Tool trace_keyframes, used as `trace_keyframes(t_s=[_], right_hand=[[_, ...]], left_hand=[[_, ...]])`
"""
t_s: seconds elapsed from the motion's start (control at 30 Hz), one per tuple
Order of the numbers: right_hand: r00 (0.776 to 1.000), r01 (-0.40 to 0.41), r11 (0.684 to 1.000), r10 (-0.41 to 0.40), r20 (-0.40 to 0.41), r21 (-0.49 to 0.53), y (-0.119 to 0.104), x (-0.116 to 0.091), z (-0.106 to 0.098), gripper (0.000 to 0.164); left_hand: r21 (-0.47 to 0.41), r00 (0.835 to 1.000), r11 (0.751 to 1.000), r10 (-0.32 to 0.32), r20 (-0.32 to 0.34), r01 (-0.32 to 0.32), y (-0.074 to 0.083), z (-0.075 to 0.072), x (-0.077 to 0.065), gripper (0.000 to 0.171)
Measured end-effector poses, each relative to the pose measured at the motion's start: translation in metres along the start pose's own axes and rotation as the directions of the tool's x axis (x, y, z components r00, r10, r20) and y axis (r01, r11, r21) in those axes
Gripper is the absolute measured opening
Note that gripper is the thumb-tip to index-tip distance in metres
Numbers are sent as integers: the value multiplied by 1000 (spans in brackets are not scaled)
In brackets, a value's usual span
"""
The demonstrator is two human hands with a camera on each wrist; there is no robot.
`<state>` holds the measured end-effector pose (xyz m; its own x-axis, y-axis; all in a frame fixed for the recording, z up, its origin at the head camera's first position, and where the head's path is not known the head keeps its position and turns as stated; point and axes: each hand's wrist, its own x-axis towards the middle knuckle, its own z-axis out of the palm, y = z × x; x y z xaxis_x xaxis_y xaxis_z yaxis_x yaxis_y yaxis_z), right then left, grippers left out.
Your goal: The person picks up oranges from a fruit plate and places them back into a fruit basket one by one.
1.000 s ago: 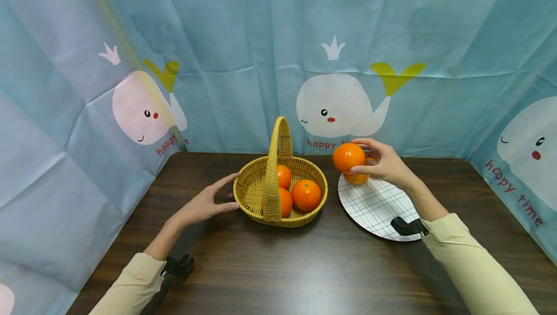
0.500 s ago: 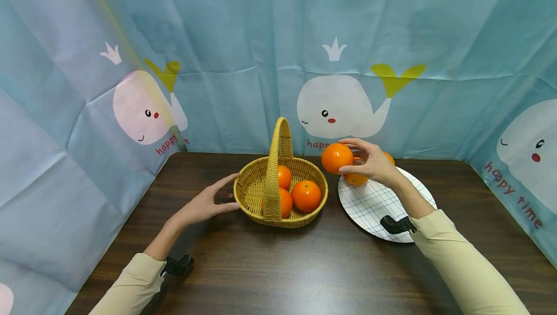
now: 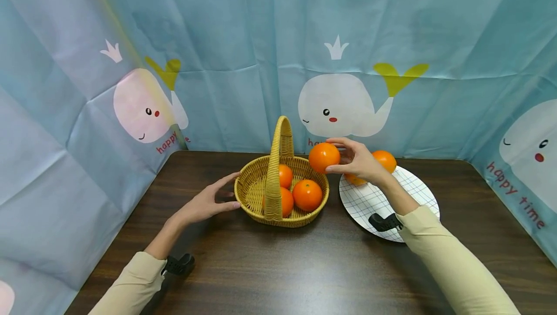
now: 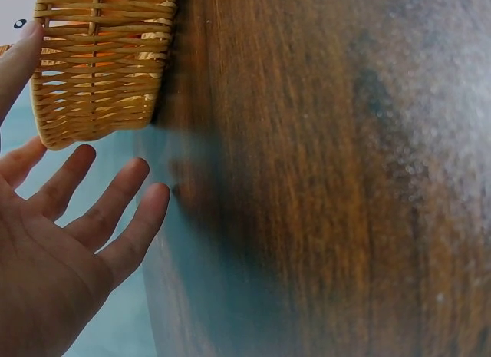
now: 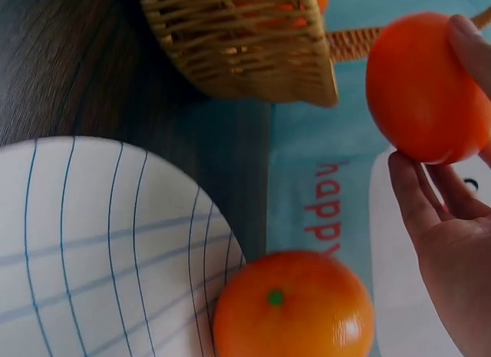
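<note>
My right hand [image 3: 363, 162] holds an orange [image 3: 323, 157] between thumb and fingers, up beside the right rim of a yellow wicker basket [image 3: 249, 194]. In the right wrist view the held orange [image 5: 422, 88] is clear of the plate, with the basket's end wall [image 5: 261, 65] close by. Three oranges lie in the basket, one in front [image 3: 307, 195], and the upright handle partly covers others. My left hand [image 3: 202, 203] is at the basket's left end, fingers spread and fingertips right at the rim. In the left wrist view its palm [image 4: 46, 272] holds nothing.
A white plate [image 3: 370, 203] with blue grid lines stands right of the basket, under my right forearm. Two oranges are at its back edge, one [image 3: 385, 160] behind my wrist and one [image 3: 356, 179] partly hidden. A blue whale-print curtain [image 3: 226, 63] hangs behind the dark wooden table [image 3: 270, 266].
My right hand has carried the orange left, from over the plate to the basket's right rim. An orange behind the wrist has come into sight. The left hand and basket have stayed put.
</note>
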<state>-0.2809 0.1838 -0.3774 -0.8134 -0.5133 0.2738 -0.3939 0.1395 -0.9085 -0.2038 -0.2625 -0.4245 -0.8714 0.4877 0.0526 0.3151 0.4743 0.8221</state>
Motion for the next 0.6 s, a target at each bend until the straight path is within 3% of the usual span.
trace_keyframes(t_s=[0.6], right_hand=[[998,14,997,-19,66,81,5,22,33,73]], left_hand=[[6,1000,1000,3,6,-3,1,-1,0,84]])
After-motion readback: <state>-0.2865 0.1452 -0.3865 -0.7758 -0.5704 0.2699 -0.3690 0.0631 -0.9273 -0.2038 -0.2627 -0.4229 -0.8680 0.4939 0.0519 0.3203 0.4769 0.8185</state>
